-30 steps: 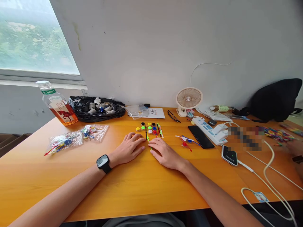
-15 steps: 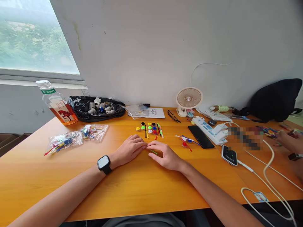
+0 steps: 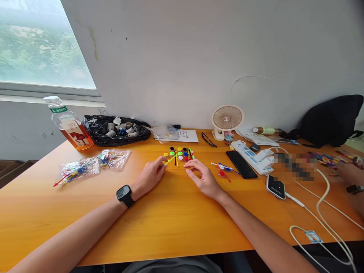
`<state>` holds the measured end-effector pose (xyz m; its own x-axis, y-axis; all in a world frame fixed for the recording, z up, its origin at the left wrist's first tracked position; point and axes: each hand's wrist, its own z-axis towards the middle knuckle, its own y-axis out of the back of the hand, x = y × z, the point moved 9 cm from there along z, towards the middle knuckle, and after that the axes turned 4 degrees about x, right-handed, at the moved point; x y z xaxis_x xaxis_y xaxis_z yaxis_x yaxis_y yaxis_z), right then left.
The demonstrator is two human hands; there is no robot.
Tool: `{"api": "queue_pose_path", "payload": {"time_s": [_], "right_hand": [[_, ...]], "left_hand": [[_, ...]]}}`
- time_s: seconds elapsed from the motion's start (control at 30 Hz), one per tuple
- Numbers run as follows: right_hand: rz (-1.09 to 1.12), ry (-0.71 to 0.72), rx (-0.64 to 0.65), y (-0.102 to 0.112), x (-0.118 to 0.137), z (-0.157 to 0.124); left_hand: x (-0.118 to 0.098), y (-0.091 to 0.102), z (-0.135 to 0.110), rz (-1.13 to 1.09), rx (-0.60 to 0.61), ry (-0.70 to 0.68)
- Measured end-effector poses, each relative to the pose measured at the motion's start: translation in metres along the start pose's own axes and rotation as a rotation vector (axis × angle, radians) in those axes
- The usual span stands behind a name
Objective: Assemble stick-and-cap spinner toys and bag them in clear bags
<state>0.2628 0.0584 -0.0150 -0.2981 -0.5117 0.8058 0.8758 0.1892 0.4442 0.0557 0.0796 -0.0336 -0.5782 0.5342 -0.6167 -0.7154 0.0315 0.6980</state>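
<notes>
My left hand (image 3: 151, 175) is closed in a pinch on a thin light-green plastic stick (image 3: 171, 159), which points up and to the right. Beyond that hand, several small round plastic pieces (image 3: 181, 158) in yellow, white, green, black, blue and red lie grouped. A black and a yellow stick (image 3: 177, 160) lie beside them. My right hand (image 3: 203, 180) is open, thumb apart from curved fingers, just short of a bunch of colored sticks (image 3: 190, 154). Whether its fingertips touch those sticks, I cannot tell.
Bagged plastic parts (image 3: 76, 171) lie left, near a drink bottle (image 3: 74, 131) and a black bag (image 3: 116, 131). Rightward are loose arrow pieces (image 3: 223, 171), a phone (image 3: 241, 164), a power strip (image 3: 251, 157) and cables. A small fan (image 3: 227, 118) stands behind. Another person's hand (image 3: 351, 174) is far right.
My hands have moved apart from their touching position. The left hand has brought the green stick up toward the round pieces, and the right hand has shifted slightly right.
</notes>
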Motion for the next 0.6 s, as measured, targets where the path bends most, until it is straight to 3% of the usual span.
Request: {"api": "queue_pose_path", "payload": {"time_s": [0.17, 0.6], "right_hand": [[-0.070, 0.011, -0.011, 0.0009, 0.0001, -0.0003], [-0.113, 0.010, 0.056, -0.0074, 0.0044, -0.0005]], "left_hand": [[0.0114, 0.0074, 0.0030, -0.031, -0.103, 0.023], [0.0071, -0.0018, 0.0031, 0.067, -0.036, -0.026]]}}
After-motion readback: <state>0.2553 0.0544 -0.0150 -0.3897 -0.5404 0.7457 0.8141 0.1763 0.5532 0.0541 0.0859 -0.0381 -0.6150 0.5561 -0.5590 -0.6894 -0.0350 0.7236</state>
